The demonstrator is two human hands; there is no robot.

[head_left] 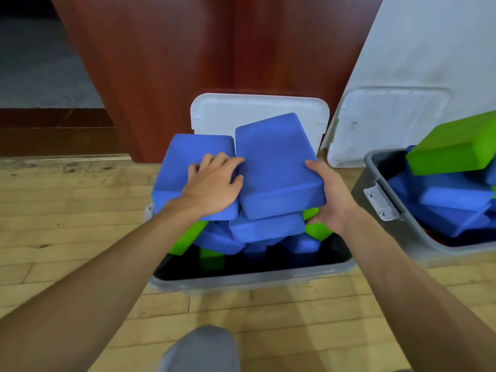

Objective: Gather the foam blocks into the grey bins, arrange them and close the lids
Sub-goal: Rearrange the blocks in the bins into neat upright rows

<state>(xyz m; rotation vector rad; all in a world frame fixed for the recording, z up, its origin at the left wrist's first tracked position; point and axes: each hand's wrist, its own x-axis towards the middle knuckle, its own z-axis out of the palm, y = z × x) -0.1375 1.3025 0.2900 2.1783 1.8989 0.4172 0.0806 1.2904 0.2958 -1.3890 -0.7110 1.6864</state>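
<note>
Centre frame, the tilted blue block [276,167] tops the heap in the grey bin [241,277]. Our right hand [328,202] pinches its right edge, thumb over, fingers beneath. Our left hand [212,186] curls its fingers against the left edge. Light, squashy foam, we reckon: hold both long sides, gently.

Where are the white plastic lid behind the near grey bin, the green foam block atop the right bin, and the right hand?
white plastic lid [214,114]: head view, bare upper-left panel.
green foam block [456,135]: head view, top face.
right hand [330,201]: head view, middle of hand.
</note>
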